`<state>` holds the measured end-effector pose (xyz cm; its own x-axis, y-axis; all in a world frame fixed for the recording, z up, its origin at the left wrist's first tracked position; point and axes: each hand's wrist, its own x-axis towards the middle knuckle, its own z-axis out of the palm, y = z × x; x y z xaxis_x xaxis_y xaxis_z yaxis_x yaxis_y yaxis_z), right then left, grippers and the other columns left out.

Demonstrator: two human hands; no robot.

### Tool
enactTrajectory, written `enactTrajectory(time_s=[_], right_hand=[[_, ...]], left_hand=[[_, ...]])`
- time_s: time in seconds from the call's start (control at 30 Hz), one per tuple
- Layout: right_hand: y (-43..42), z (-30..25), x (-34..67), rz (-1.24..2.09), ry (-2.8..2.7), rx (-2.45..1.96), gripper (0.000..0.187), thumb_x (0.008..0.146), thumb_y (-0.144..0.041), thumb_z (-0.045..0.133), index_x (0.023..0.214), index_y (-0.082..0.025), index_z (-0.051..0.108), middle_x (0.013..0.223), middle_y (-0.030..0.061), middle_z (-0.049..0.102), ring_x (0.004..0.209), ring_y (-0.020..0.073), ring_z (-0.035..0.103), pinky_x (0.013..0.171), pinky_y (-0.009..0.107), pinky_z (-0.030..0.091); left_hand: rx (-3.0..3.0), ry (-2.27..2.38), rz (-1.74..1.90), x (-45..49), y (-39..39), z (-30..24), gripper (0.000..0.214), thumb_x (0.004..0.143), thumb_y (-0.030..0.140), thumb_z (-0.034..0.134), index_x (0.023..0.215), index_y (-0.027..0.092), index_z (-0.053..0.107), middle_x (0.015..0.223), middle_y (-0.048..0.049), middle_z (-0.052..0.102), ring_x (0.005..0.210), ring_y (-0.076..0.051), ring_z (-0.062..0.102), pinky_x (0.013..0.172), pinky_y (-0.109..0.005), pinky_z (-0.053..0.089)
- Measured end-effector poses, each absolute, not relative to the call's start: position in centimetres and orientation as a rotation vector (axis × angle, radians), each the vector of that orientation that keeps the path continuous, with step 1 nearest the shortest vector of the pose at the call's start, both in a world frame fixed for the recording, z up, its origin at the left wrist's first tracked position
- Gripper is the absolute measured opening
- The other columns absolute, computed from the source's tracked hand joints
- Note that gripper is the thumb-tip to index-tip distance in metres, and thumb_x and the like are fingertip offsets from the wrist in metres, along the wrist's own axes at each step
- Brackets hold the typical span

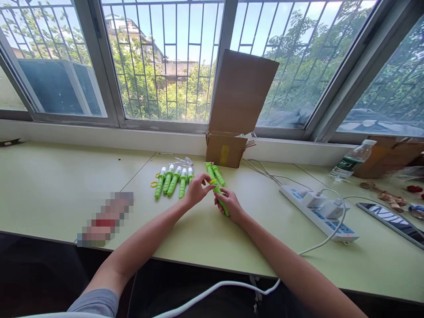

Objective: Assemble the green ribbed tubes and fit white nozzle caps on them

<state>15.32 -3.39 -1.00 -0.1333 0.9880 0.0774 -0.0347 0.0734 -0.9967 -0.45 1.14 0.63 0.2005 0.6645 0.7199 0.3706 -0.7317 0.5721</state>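
Daylight streams through a row of gray metal-framed windows over a low white wall and a long pale-green counter, with dark metal bars and leafy green trees outside.

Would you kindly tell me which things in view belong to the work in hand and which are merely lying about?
Seemingly part of the work:
green stick in the right hand, left hand at its upper end
white-topped green sticks
two more green sticks near the cardboard box

Apparently just lying about:
power strip
plastic bottle
flat dark-screened device
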Motion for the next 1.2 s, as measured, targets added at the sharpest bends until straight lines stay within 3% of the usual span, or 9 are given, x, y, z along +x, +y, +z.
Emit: enactTrajectory(time_s=[0.17, 0.33, 0.47, 0.73, 1.2], right_hand=[[-3.41, -1.35, 14.83, 1.131, -1.334, -1.112, 0.041, 0.067, -0.050, 0.069, 0.087, -0.020, 0.050, 0.062, -0.0024, 0.062, 0.034, 0.0081, 0.045, 0.029, 0.020, 0.034], [-3.51, -1.38, 14.33, 1.016, -1.426, -1.115, 0.039, 0.073, -0.055, 0.061, 0.087, -0.019, 0.057, 0.066, -0.0006, 0.059, 0.039, 0.0090, 0.049, 0.034, 0.022, 0.040], [-3.77, -1.15, 14.37, 0.982, -1.488, -1.085, 0.039, 0.078, -0.057, 0.055, 0.071, -0.019, 0.054, 0.061, -0.0013, 0.053, 0.037, 0.0074, 0.044, 0.031, 0.021, 0.035], [-3.82, -1.05, 14.47, 1.034, -1.468, -1.082, 0.042, 0.077, -0.059, 0.054, 0.067, -0.019, 0.051, 0.056, -0.0031, 0.049, 0.035, 0.0066, 0.041, 0.029, 0.019, 0.029], [-3.37, -1.28, 14.94, 1.189, -1.318, -1.068, 0.042, 0.072, -0.059, 0.060, 0.079, -0.018, 0.056, 0.058, -0.0027, 0.054, 0.034, 0.0067, 0.041, 0.028, 0.020, 0.027]], left_hand=[[2.215, 0.993, 1.598, -0.51, 1.13, 0.40, 0.019, 0.075, 0.032, 0.068, 0.079, 0.019, 0.054, 0.079, 0.0004, 0.061, 0.065, -0.011, 0.053, 0.063, -0.026, 0.046], [2.248, 1.014, 1.632, -0.75, 1.32, 0.49, 0.021, 0.075, 0.034, 0.068, 0.079, 0.019, 0.054, 0.079, -0.0005, 0.061, 0.066, -0.012, 0.053, 0.063, -0.026, 0.046], [2.308, 1.027, 1.638, -0.71, 1.29, 0.64, 0.021, 0.076, 0.033, 0.068, 0.079, 0.019, 0.053, 0.078, -0.0006, 0.060, 0.066, -0.012, 0.053, 0.063, -0.026, 0.045], [2.349, 1.035, 1.614, -0.66, 1.38, 0.75, 0.020, 0.077, 0.034, 0.066, 0.079, 0.019, 0.052, 0.077, -0.0002, 0.060, 0.065, -0.012, 0.052, 0.062, -0.026, 0.044], [2.339, 1.025, 1.572, -0.63, 1.40, 0.70, 0.023, 0.076, 0.037, 0.067, 0.080, 0.019, 0.052, 0.079, -0.0005, 0.061, 0.064, -0.012, 0.053, 0.060, -0.026, 0.044]])
